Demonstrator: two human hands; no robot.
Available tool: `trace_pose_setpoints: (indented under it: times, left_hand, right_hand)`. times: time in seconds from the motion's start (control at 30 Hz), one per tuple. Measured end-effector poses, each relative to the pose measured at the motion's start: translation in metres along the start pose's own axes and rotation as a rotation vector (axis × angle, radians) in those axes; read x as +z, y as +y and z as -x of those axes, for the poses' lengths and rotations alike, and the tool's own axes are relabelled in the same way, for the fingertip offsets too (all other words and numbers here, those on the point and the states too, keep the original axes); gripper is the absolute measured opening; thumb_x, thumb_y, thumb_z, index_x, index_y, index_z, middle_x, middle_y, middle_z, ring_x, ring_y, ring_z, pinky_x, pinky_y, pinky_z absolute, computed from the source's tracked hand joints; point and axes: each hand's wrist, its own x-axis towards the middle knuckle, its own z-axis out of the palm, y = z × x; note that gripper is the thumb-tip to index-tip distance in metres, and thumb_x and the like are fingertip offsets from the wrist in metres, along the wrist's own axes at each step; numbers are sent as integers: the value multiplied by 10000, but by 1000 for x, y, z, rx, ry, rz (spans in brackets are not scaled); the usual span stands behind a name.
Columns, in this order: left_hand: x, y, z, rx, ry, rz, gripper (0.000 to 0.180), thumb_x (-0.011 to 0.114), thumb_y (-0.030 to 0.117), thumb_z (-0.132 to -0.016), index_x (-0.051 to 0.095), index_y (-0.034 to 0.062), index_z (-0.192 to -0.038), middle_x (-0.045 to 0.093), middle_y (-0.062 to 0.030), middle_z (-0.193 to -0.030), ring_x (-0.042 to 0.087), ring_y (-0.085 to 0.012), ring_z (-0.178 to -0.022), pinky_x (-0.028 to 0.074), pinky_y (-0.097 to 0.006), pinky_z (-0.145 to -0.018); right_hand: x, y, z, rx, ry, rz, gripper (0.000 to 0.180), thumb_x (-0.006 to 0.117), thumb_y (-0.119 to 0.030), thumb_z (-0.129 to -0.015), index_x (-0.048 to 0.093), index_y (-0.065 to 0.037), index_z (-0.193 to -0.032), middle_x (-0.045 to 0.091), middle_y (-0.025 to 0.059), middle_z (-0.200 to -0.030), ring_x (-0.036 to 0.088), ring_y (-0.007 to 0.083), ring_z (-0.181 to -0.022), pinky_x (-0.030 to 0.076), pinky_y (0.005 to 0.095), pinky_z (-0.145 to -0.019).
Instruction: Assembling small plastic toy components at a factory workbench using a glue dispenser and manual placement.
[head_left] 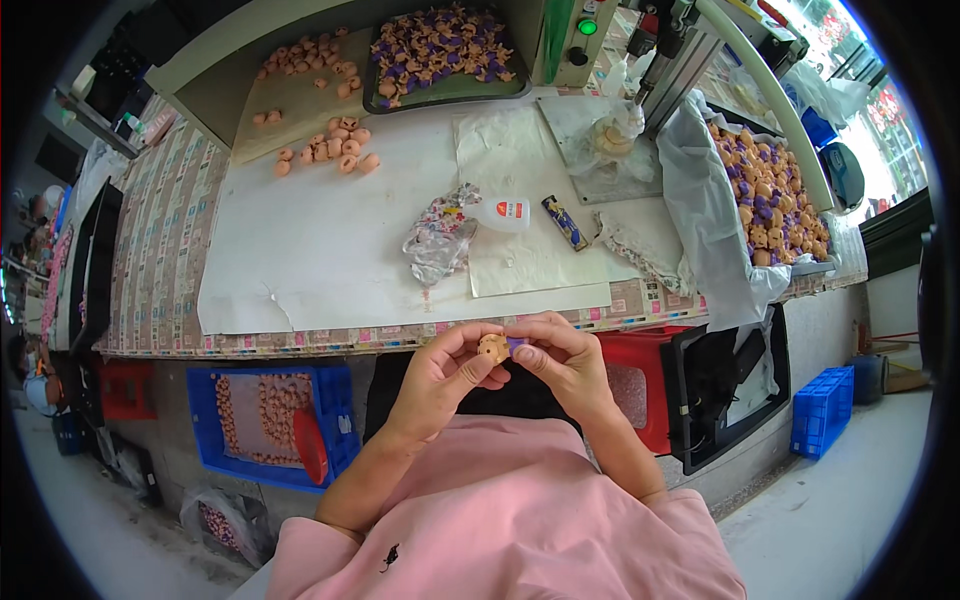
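Just in front of the table's near edge, my left hand [446, 372] and my right hand [562, 358] meet around a small peach-and-purple toy figure [493, 347]. The left fingers are closed on its peach part, which has small dark marks. At the purple side, my right thumb and fingers pinch it. Parts of the figure are hidden by my fingers. Beyond my hands lie a crumpled spotted cloth [440, 238], a white plastic bottle [500, 214] on its side and a dark blue tube-shaped pack [565, 222].
Loose peach toy heads [335, 146] lie at the back left, near a dark tray [450, 98] of peach-and-purple parts. A lined bin [715, 215] of similar figures stands right, beside a metal press stand [670, 70]. Below the table are a blue crate [340, 400] and a red stool [645, 370].
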Motion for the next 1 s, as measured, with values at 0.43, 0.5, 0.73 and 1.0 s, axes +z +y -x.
trace_pose_setpoints:
  times: [0.43,0.5,0.73,1.0]
  left_hand:
    - [8,-3,-1,-33,-46,3,398,687,140,-860,568,-12,-1208,645,-102,-1018,657,-164,-851,570,-292,-771]
    - [11,-4,-2,-35,-31,-11,431,715,189,-838,575,-8,-1195,651,-99,-1000,657,-167,-829,574,-301,-760]
    - [13,-5,-5,-38,-13,29,400,696,122,-847,569,-16,-1201,651,-101,-1001,660,-163,-838,575,-291,-765]
    - [1,2,-9,-218,-4,147,312,638,216,-911,590,-9,-1121,650,-100,-976,665,-159,-792,571,-284,-723]
  right_hand:
    - [-16,2,5,-319,4,280,276,789,-30,-692,723,-47,-959,674,56,-856,647,175,-808,525,278,-715]
    - [-19,2,3,-349,-15,290,278,791,-26,-684,723,-47,-952,676,57,-859,654,181,-808,530,282,-708]
    - [-25,3,-3,-323,-59,267,270,786,-36,-692,722,-47,-954,678,65,-868,657,186,-823,531,282,-724]
    - [-19,0,-11,-159,-26,163,211,748,-103,-791,708,-30,-984,630,50,-866,602,117,-778,511,246,-710]
